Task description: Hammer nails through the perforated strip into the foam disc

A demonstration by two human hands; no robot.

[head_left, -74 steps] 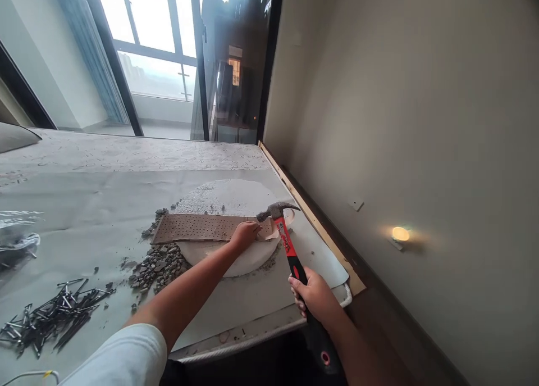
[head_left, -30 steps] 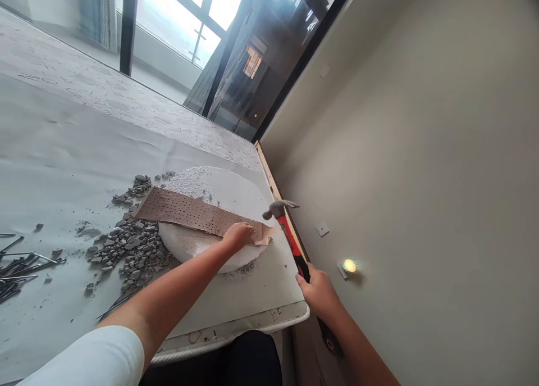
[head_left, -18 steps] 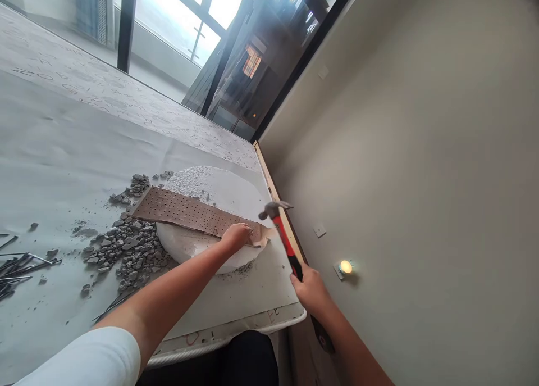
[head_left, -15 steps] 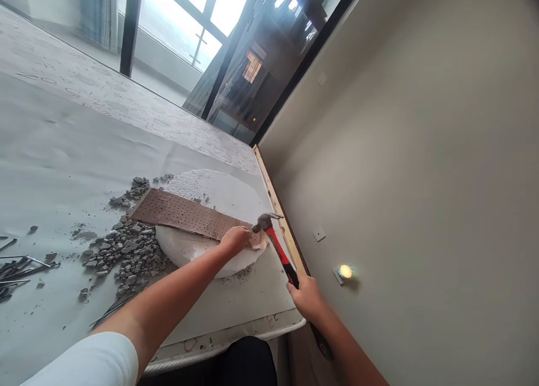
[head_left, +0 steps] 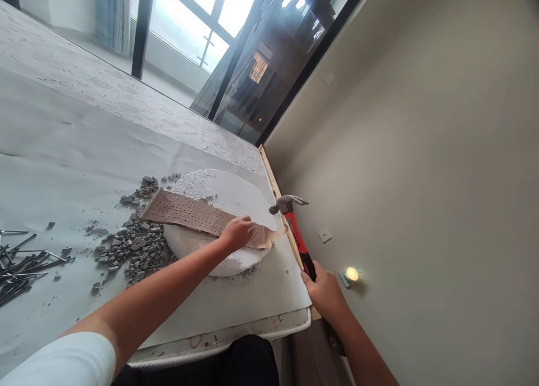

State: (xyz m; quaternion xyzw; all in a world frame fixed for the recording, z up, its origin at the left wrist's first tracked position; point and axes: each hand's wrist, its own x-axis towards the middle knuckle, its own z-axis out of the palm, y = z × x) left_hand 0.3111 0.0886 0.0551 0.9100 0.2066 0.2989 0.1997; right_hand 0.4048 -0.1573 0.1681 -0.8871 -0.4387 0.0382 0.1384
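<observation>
One hammer (head_left: 295, 230), gripped tight in the right hand (head_left: 326, 293), has just swung clear to right of the holed strip (head_left: 189, 212), so no blow lands while the left hand (head_left: 237, 234) curls over that strip, its hold unclear.

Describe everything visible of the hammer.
The hammer has a grey, metallic-looking head, its blunt face pointing left in the picture and its curved claw right. The handle is red, then black, with a reddish spot near its end. The right hand grips the black part, holding it tilted, head forward, apart from the perforated strip.
</observation>
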